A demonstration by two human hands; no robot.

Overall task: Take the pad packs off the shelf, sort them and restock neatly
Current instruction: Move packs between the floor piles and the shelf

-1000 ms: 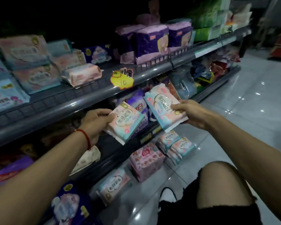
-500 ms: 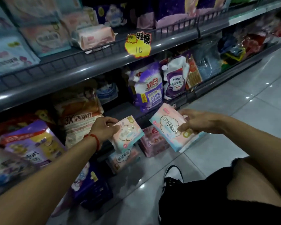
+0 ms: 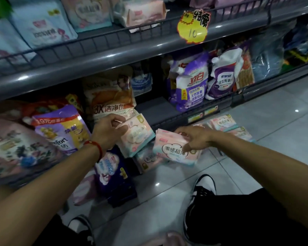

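- Head view shows me crouched at the shelf (image 3: 114, 55), with one pad pack in each of my hands.
- My left hand (image 3: 108, 131) pinches the top corner of a small pink pack (image 3: 137, 136), tilted, just above the floor (image 3: 256, 174).
- My right hand (image 3: 194, 137) has its fingers curled over a wider pink pack (image 3: 174, 151), which I hold low beside the first one.
- Under both lies another pink pack (image 3: 149, 160) on the floor, and further right there are more packs (image 3: 224, 124) in a small group.
- To do this step well, I think I should put each pack on the pile of its own kind, flat and with the print up, so the sorting stays easy to read.
- I should lower them gently, because the wrapping looks smooth and a pile may slide on the tile.
- A dark blue pack (image 3: 114, 174) stands near my left wrist; I must not knock it.
- The upper shelf holds pale blue and pink packs behind a wire rail (image 3: 96, 43), with a yellow price tag (image 3: 194, 26) on it.
- The lower shelf holds purple detergent bags (image 3: 190, 82) and other bags, not pads.
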